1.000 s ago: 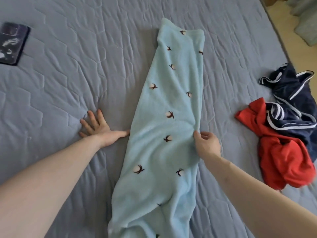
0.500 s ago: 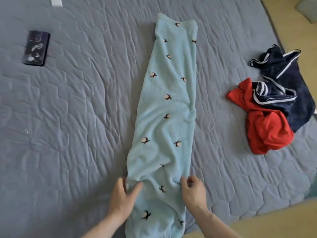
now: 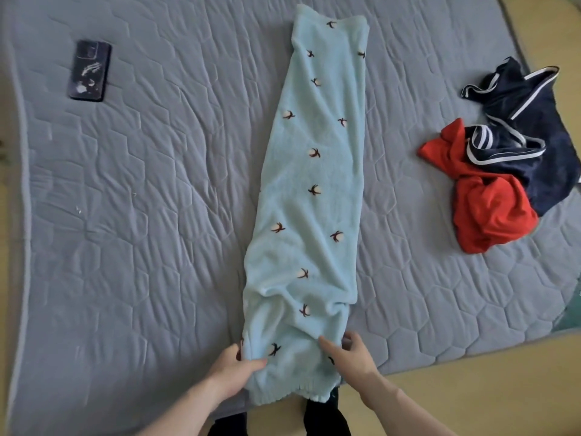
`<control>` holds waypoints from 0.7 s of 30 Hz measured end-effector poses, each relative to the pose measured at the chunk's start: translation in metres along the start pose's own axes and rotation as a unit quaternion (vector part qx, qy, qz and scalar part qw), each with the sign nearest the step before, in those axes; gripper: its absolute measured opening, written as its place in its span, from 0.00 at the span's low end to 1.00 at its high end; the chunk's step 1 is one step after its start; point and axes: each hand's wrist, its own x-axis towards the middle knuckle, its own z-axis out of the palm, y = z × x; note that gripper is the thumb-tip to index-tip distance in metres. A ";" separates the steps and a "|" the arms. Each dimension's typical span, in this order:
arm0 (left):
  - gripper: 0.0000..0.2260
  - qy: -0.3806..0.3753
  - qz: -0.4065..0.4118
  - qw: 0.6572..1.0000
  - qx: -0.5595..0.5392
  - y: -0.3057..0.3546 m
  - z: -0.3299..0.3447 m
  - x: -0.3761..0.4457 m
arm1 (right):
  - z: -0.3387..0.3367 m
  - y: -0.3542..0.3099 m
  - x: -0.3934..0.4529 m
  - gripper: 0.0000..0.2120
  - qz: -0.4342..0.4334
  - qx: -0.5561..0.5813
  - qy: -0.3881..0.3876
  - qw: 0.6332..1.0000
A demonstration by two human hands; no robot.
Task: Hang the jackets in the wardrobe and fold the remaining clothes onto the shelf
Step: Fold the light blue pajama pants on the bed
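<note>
**Folding step: pale blue garment, near end gripped**

We are in the folding part of the task. The pale blue fleece garment (image 3: 311,196) lies lengthwise down the middle of the mattress (image 3: 141,190), already narrowed into a long strip, with its elastic end hanging just over the near edge and its far end close to the far edge.

Grip state:
- Our left hand (image 3: 234,371) pinches the near left side of the strip, thumb on top of the fabric and fingers curled at its edge.
- Our right hand (image 3: 352,354) holds the near right side, thumb laid on the fabric and fingers curled toward its edge. We cannot tell how much cloth the fingers have underneath.

Next move, as we judge it: lift the near end with both hands at the same height and carry it toward the far edge, laying it onto the far end so the strip halves. The fleece looks soft and thick, so we expect it to sag between the hands; keeping the two sides taut should hold the edges in line.

Remaining work: a red garment (image 3: 490,206) and a navy garment with white stripes (image 3: 534,127) lie tangled together near the right edge, unfolded. A dark phone (image 3: 90,70) rests near the far left corner, well apart from the clothes.
</note>
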 end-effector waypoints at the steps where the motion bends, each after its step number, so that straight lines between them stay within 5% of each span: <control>1: 0.15 -0.022 0.002 1.000 0.007 -0.003 -0.002 -0.002 | 0.003 0.005 -0.004 0.21 -0.002 0.001 -0.001 1.000; 6: 0.12 -0.013 0.034 0.999 -0.031 -0.010 -0.002 -0.014 | 0.011 0.013 -0.025 0.04 -0.020 0.008 -0.005 1.000; 13: 0.10 0.034 0.030 0.998 0.033 -0.011 0.007 -0.062 | 0.011 0.015 -0.073 0.08 -0.042 -0.065 -0.008 0.997; 21: 0.09 -0.086 -0.055 0.979 0.175 -0.013 -0.011 -0.126 | -0.002 0.023 -0.139 0.14 0.102 -0.143 -0.079 0.981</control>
